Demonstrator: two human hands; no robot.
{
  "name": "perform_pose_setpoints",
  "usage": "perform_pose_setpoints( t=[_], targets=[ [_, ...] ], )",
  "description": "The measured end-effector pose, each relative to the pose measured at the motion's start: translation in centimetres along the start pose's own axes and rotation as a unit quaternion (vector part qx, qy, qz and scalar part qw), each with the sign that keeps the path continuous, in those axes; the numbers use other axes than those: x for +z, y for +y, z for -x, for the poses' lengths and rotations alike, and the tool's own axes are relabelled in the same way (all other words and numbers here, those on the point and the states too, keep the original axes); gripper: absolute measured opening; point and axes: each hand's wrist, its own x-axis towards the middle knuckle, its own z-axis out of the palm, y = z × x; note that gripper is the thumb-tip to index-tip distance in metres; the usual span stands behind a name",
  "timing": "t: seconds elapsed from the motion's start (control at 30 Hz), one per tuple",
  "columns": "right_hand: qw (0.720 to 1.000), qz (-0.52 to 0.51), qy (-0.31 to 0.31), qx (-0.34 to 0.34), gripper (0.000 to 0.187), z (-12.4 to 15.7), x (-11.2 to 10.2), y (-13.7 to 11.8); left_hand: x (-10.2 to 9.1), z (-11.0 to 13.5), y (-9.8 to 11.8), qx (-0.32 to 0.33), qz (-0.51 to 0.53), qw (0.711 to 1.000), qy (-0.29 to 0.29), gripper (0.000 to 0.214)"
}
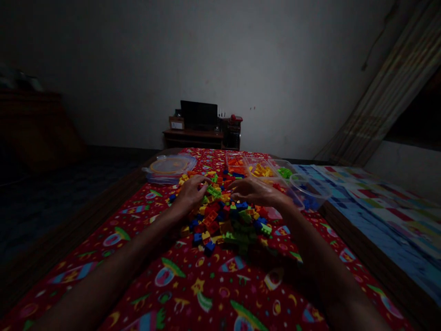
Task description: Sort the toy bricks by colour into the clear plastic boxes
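Observation:
A heap of small plastic building blocks [225, 220] in red, yellow, green, blue and orange lies on a red patterned cloth [193, 285]. My left hand [192, 192] rests on the heap's far left side, fingers curled and pinched near a green block [213, 191]. My right hand [255, 191] lies on the heap's far right, fingers bent over the blocks. Dim light hides what either hand holds.
Clear plastic containers [275, 172] with sorted blocks stand behind the heap at the right. A clear lid or tub [169, 168] lies at the back left. A low wooden table with a dark screen [199, 115] stands by the wall. A blue patterned mat [379, 202] lies right.

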Motion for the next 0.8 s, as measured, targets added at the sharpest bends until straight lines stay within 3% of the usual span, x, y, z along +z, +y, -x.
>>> perform_pose_setpoints(
  t=[0.07,0.13,0.17,0.23,0.27,0.33,0.43,0.53,0.67,0.73,0.8],
  targets=[
    [0.999,0.018,-0.020,-0.024,0.023,0.5,0.1,-1.2,-0.5,0.0,0.9,0.050,-0.023,0.998,-0.005,0.022],
    [0.998,0.057,0.019,-0.030,0.019,0.5,0.3,-1.7,-1.0,0.4,2.7,0.108,-0.017,0.992,-0.060,0.022],
    [0.995,0.076,0.057,-0.024,0.018,0.5,0.3,-1.6,-1.1,0.8,3.8,0.142,-0.003,0.983,-0.120,0.022],
    [0.985,0.097,0.139,-0.007,0.018,0.3,0.2,-1.1,-1.2,2.0,6.0,0.211,0.029,0.939,-0.270,0.022],
    [0.980,0.100,0.172,-0.002,0.019,0.2,0.0,-0.8,-1.0,2.8,7.0,0.240,0.025,0.917,-0.317,0.021],
    [0.972,0.101,0.212,0.004,0.019,0.1,-0.3,-0.3,-0.2,4.3,8.1,0.283,-0.009,0.897,-0.338,0.018],
    [0.969,0.109,0.223,0.007,0.020,0.2,-0.6,-0.3,1.1,5.7,8.2,0.298,-0.042,0.905,-0.301,0.005],
    [0.970,0.122,0.208,0.020,0.023,0.4,-0.6,-0.9,1.3,5.0,7.6,0.240,-0.055,0.930,-0.273,0.005],
    [0.973,0.119,0.195,0.020,0.035,0.2,-0.2,-0.8,0.0,2.5,7.1,0.022,-0.067,0.979,-0.189,0.012],
    [0.979,0.106,0.174,0.011,0.036,-0.2,0.5,-0.4,-0.6,1.6,7.1,-0.053,-0.080,0.983,-0.156,0.013],
    [0.986,0.088,0.142,0.005,0.034,-0.8,1.5,0.1,-0.9,1.2,7.0,-0.081,-0.091,0.983,-0.138,0.014]
  ],
)
